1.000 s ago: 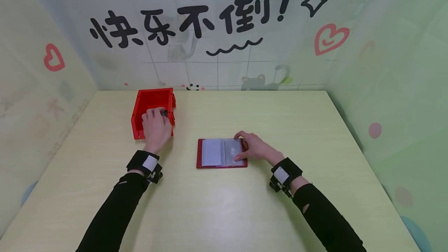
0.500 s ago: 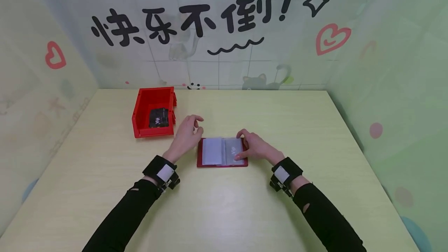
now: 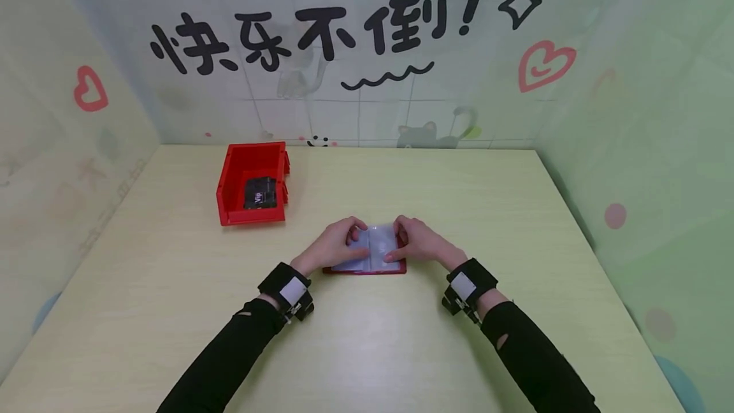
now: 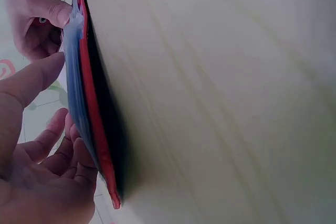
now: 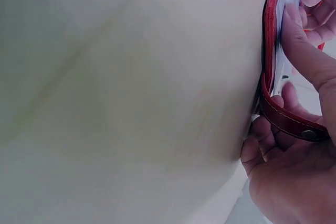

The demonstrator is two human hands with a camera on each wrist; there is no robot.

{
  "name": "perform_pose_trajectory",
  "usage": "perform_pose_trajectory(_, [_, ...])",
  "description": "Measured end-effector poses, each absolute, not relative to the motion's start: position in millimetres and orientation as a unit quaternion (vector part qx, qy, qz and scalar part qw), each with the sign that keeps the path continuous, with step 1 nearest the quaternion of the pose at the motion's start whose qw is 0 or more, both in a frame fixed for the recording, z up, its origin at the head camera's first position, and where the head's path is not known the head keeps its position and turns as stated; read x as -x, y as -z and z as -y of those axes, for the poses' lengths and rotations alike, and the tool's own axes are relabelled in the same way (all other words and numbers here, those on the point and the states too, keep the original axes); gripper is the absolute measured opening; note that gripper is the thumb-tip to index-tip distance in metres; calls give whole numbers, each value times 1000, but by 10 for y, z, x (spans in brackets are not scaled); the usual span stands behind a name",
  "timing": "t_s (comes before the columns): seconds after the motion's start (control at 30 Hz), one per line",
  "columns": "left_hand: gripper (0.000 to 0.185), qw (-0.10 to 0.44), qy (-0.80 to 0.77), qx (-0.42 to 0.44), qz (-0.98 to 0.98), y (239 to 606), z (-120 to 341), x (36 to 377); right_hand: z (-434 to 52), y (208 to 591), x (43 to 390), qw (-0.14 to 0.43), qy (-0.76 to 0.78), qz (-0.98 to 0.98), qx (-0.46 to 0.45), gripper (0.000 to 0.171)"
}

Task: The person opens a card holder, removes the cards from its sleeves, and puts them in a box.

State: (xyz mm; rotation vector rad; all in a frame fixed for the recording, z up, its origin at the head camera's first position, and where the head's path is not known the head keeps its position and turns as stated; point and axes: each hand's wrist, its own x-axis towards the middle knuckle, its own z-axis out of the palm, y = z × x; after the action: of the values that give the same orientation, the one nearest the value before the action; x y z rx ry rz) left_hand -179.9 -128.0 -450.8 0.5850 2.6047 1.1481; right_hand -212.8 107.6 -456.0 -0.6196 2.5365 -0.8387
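A red card holder (image 3: 402,265) lies spread on the table, its clear and whitish sleeves (image 3: 381,244) facing up. A strap with a metal snap (image 5: 308,134) curves off its right side in the right wrist view. My right hand (image 3: 423,241) grips the right edge, thumb over the sleeves, other fingers curled by the cover and strap. Over the left pages is my left hand (image 3: 335,246), its thumb and fingertips spread at the sleeves near the fold. In the left wrist view a gap shows between thumb (image 4: 44,74) and fingers, beside the sleeves.
A red open-topped bin (image 3: 225,217) stands at the back left of the pale wooden table (image 3: 459,196). Inside it lies a black card or packet marked VIP (image 3: 260,193). Printed cloth walls (image 3: 321,107) enclose the table's back and sides.
My left hand has left the bin, uncovering the black VIP item inside, and come right onto the holder's left pages. The right hand stays put. VIP lettering on the right sleeve no longer shows.
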Motion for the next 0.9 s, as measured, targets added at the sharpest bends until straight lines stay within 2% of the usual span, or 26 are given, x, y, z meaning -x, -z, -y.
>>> perform_pose_trajectory(0.23, [33, 106, -409, -186, -887, 4541, 1257, 1791, -1125, 4542, 2156, 199, 306, -892, 265, 32])
perform_pose_trajectory(0.43, [29, 109, -422, -161, -886, 4542, 1229, 1775, -1167, 4529, 2174, 261, 387, -855, 227, 24])
perform_pose_trajectory(0.6, [41, 127, -422, -131, -888, 4522, 1197, 1776, -1171, 4501, 2168, 287, 406, -841, 216, 17])
perform_pose_trajectory(0.7, [56, 137, -411, -121, -893, 4514, 1173, 1788, -1140, 4479, 2157, 267, 377, -855, 235, 14])
perform_pose_trajectory(0.8, [71, 148, -400, -110, -898, 4492, 1150, 1793, -1088, 4466, 2151, 237, 339, -876, 248, 20])
perform_pose_trajectory(0.9, [78, 160, -392, -97, -901, 4460, 1134, 1785, -1041, 4460, 2140, 221, 317, -888, 248, 26])
